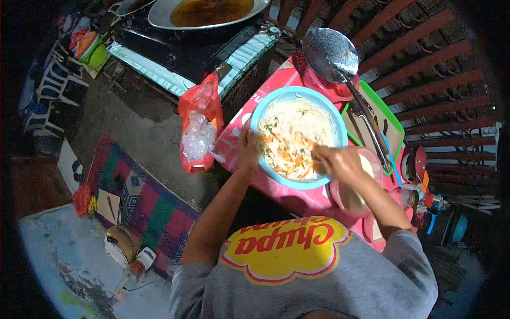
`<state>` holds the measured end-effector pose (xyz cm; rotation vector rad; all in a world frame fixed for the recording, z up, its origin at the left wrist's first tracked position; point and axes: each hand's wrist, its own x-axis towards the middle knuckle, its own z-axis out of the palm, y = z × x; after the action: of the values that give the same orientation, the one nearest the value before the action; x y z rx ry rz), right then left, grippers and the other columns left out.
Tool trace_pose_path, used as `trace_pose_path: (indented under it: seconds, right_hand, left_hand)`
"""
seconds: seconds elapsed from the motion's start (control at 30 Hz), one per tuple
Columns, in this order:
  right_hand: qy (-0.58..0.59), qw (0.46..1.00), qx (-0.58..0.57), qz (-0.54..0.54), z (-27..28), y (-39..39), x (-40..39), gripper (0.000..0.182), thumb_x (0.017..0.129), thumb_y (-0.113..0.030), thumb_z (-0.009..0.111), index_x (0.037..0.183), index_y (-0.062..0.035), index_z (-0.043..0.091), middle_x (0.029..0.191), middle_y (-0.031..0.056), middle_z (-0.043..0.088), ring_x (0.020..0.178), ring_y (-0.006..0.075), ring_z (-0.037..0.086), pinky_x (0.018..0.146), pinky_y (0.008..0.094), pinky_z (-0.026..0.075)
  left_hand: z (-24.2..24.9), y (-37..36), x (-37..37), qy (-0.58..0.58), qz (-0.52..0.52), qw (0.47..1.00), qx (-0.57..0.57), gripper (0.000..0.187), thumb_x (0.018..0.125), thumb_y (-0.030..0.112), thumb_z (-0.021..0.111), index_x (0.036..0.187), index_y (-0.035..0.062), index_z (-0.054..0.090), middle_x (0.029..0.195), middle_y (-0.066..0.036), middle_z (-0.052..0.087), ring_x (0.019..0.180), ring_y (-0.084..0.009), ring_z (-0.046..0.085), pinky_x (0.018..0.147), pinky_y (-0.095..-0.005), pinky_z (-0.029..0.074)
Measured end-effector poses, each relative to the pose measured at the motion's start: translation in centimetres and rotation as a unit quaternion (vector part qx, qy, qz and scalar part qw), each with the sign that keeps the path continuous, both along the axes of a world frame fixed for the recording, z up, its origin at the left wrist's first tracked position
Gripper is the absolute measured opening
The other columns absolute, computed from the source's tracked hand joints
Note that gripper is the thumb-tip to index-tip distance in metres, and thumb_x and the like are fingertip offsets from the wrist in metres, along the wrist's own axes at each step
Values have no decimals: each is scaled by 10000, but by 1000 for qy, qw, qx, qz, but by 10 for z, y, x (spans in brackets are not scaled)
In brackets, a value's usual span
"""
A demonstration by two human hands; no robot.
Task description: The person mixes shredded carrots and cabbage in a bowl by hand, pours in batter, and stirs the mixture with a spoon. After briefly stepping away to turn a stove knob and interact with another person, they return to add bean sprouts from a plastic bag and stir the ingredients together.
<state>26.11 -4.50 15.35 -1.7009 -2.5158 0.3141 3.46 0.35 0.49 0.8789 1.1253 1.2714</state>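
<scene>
On the table (264, 185), mid-frame, sits your blue bowl (337, 126); lift its orange-flecked mixture (289, 144) gently from the bottom. Brace with your left hand (247, 148), fingers clamped on the bowl's side; your right hand (340, 161) blurs, its fingers' state unclear.

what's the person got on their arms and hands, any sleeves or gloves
The left hand and right hand are bare, with no gloves. The forearms are uncovered below grey short sleeves. The matching shirt carries a yellow shape edged in red, with red lettering.
</scene>
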Motion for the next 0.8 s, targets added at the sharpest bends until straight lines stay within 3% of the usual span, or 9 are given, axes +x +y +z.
trace_pose_path:
  seconds: [0.1, 0.3, 0.43, 0.5, 0.53, 0.63, 0.73, 0.77, 0.8]
  right_hand:
    - [-13, 999, 36, -31, 24, -10, 7, 133, 770, -188, 593, 883, -176, 663, 617, 103, 610, 490, 267, 585, 470, 371, 468]
    - [-43, 969, -25, -241, 16, 51, 42, 172, 798, -278, 578, 885, -161, 669, 724, 112, 633, 645, 283, 618, 577, 400, 478]
    - [87, 977, -103, -163, -72, 122, 51, 230, 802, -270, 591, 978, -132, 645, 714, 112, 636, 699, 225, 625, 608, 332, 470]
    - [198, 957, -166, -129, -95, 141, 47, 234, 805, -264, 598, 989, -128, 645, 691, 95, 627, 643, 183, 608, 584, 305, 463]
    - [303, 920, -228, -94, -95, 145, 41, 238, 808, -257, 605, 1001, -123, 644, 667, 78, 618, 587, 141, 592, 561, 278, 456]
    - [277, 907, -301, -100, -53, 124, 34, 223, 813, -233, 609, 1005, -126, 648, 606, 34, 581, 501, 85, 528, 523, 255, 445]
    - [129, 984, -120, -12, -16, 71, 23, 243, 815, -315, 573, 1005, -184, 648, 632, 89, 626, 505, 187, 599, 511, 346, 474]
    - [66, 996, -31, 56, -13, 53, 24, 236, 812, -231, 593, 1020, -131, 646, 710, 104, 640, 486, 180, 582, 484, 294, 468]
    - [69, 995, 24, 64, -8, 30, 17, 203, 814, -202, 579, 994, -147, 657, 740, 102, 647, 479, 229, 582, 474, 328, 473]
  left_hand:
    - [33, -10, 1, -146, -13, 989, 13, 376, 947, 182, 335, 1273, 3, 388, 1243, -134, 458, 1116, -210, 450, 941, -308, 349]
    - [37, -38, 9, -4, 66, 997, -41, 380, 942, 190, 361, 1261, -12, 403, 1225, -116, 474, 1109, -172, 444, 941, -285, 341]
    - [37, -5, -2, 34, 43, 991, -118, 368, 937, 188, 382, 1242, -12, 430, 1171, -97, 513, 1066, -159, 472, 914, -273, 364]
    - [30, 16, -2, -74, 43, 987, -138, 333, 930, 189, 404, 1183, -10, 489, 1086, -79, 562, 986, -148, 516, 855, -267, 409]
    - [23, 27, -4, -73, 43, 987, -137, 333, 930, 189, 404, 1183, -10, 489, 1086, -79, 562, 986, -148, 516, 855, -267, 409]
    - [12, 51, -8, -27, -4, 988, -154, 306, 925, 189, 416, 1133, -9, 524, 1025, -68, 585, 919, -135, 541, 796, -261, 441]
    - [13, 59, -7, -77, -37, 987, -133, 305, 924, 218, 418, 1067, -14, 556, 975, -77, 599, 873, -132, 553, 766, -264, 453]
    - [18, 60, -7, -107, -71, 988, -83, 317, 924, 235, 417, 1050, -14, 565, 954, -78, 604, 852, -135, 560, 758, -264, 456]
    - [21, 61, -7, -138, -105, 984, -32, 330, 924, 253, 415, 1034, -15, 575, 932, -79, 609, 832, -138, 567, 751, -264, 459]
